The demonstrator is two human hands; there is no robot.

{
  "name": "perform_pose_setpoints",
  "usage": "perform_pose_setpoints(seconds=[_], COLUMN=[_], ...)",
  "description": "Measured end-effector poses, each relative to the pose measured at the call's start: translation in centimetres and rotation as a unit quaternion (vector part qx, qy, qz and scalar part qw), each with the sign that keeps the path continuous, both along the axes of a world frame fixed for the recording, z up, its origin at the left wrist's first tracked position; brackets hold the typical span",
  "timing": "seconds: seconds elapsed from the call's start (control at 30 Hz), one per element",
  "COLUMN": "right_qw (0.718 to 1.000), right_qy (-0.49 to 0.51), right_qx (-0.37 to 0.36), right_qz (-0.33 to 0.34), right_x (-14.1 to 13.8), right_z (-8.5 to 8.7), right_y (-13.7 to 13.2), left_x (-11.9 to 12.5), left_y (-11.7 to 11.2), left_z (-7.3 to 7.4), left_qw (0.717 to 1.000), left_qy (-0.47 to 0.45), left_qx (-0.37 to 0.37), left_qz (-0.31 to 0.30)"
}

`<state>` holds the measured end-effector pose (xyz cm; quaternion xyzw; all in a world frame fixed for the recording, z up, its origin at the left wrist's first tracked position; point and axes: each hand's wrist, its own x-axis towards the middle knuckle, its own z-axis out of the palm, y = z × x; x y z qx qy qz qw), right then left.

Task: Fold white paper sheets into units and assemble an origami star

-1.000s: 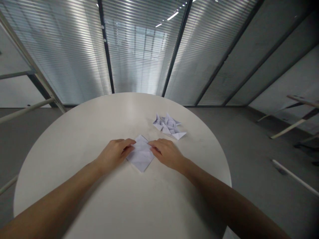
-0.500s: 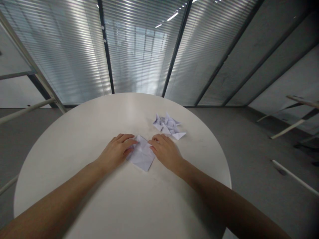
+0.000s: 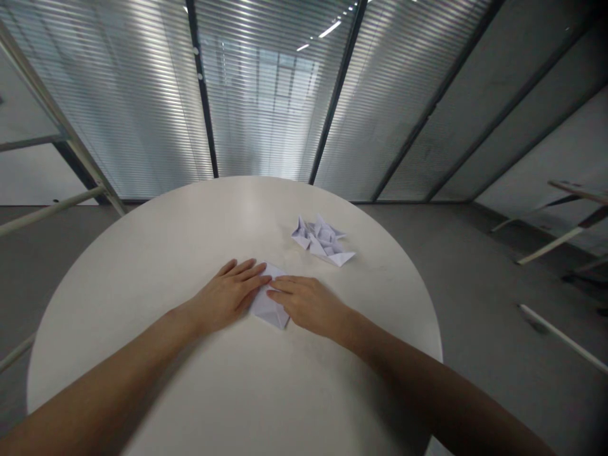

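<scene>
A folded white paper [image 3: 268,308] lies on the round white table [image 3: 142,253], mostly covered by both hands. My left hand [image 3: 228,294] rests flat on its left part, fingers stretched out and pointing right. My right hand [image 3: 304,304] lies over its right part, fingers extended leftward and pressing the paper down. The fingertips of both hands meet over the sheet. Only the paper's near corner and a small far corner show.
A small heap of folded white paper pieces [image 3: 322,239] sits farther back on the right of the table. The table's right edge [image 3: 427,304] drops to grey floor. Glass walls with blinds stand behind; table legs and bars lie on the floor at right.
Both hands have slid inward over the paper until their fingers meet. The paper now shows a smaller outline, its flaps folded in and covered by the hands.
</scene>
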<state>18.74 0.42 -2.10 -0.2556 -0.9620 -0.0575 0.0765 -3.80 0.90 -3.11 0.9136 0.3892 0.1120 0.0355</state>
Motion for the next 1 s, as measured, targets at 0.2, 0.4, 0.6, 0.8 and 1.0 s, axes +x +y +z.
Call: perform_pose_setpoints(seconds=[0.2,0.4,0.6,0.8,1.0], right_qw=[0.997,0.985,0.973,0.965,0.939], right_qy=[-0.011,0.001,0.031,0.095,0.162], right_qx=[-0.040,-0.069,-0.068,-0.076,-0.150], right_qz=[-0.060,-0.161,-0.217,-0.231,-0.263], right_x=[0.6,1.7,1.5,1.4,1.5], right_z=[0.7,1.1,1.8,0.7,-0.2], right_y=[0.0,0.1,0.1,0.9,1.8], left_x=[-0.1,-0.2,-0.4,-0.5,-0.5], left_y=[0.0,-0.1,0.3,0.5,0.8], left_z=[0.3,0.7,0.4,0.0,0.0], left_qw=[1.000,1.000,1.000,0.999,0.999], left_qy=[0.011,0.015,0.005,-0.009,-0.029], left_qx=[-0.010,-0.014,-0.021,-0.024,-0.020], left_qz=[0.012,0.018,0.023,0.026,0.028])
